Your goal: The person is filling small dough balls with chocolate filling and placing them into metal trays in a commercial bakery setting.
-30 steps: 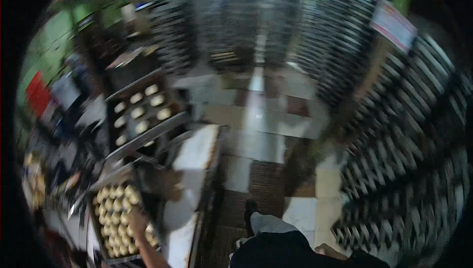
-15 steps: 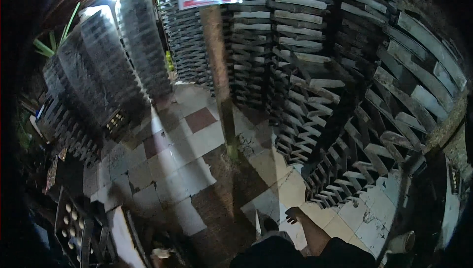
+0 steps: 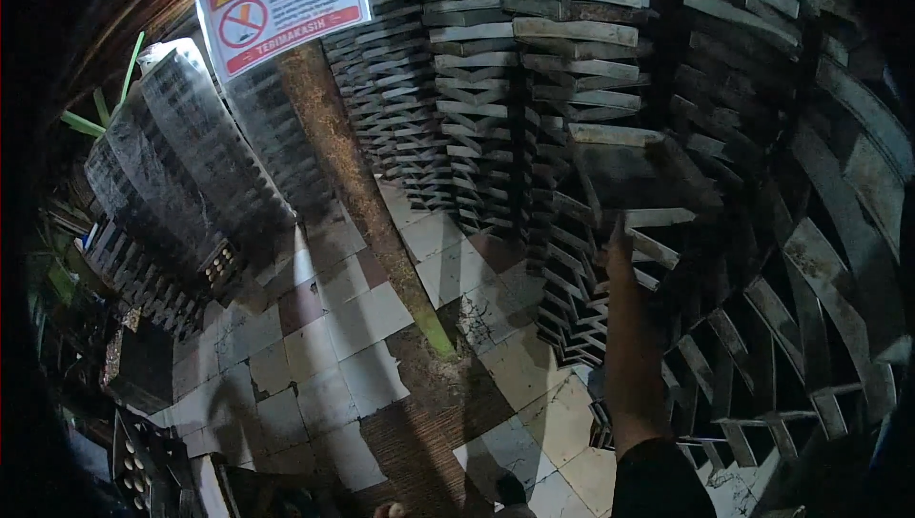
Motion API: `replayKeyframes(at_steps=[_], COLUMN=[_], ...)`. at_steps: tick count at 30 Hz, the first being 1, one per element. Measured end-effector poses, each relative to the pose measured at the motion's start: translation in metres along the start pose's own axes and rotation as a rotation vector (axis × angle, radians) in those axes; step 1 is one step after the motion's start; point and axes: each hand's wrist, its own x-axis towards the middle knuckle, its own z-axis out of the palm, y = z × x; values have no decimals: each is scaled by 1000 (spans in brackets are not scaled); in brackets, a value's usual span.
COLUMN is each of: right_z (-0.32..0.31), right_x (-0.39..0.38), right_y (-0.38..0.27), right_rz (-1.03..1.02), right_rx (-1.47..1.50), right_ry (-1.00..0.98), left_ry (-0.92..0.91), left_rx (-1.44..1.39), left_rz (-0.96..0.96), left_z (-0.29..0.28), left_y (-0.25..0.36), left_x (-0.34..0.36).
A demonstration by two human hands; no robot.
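Right hand [image 3: 621,249] lifts a dark tray [image 3: 640,175] off the stack [image 3: 572,70] — fingers gripping its near edge.

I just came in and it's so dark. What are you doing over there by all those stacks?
One arm reaches up, and the right hand touches a dark metal tray sticking out from the tall stacks of trays. The left hand is not in view. More stacks stand around a tiled floor, with a sign overhead.

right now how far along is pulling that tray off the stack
Done: the right hand has reached up to the dark metal tray atop a stack of trays. In hand: the tray sits tilted, partly off the stack, fingers at its lower edge. Left: it is not yet clear of the stack. The left hand is out of view.
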Motion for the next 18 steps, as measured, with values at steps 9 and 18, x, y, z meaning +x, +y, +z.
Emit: replayKeyframes(at_steps=[9, 18], right_z=[-149, -224], right_x=[37, -203], right_y=[-97, 247], right_rz=[-499, -803], right_rx=[213, -49], right_ry=[-88, -92], left_ry=[-170, -204], left_rx=[-38, -70], left_rz=[-317, -315], left_z=[87, 70], left_y=[2, -9], left_x=[35, 14])
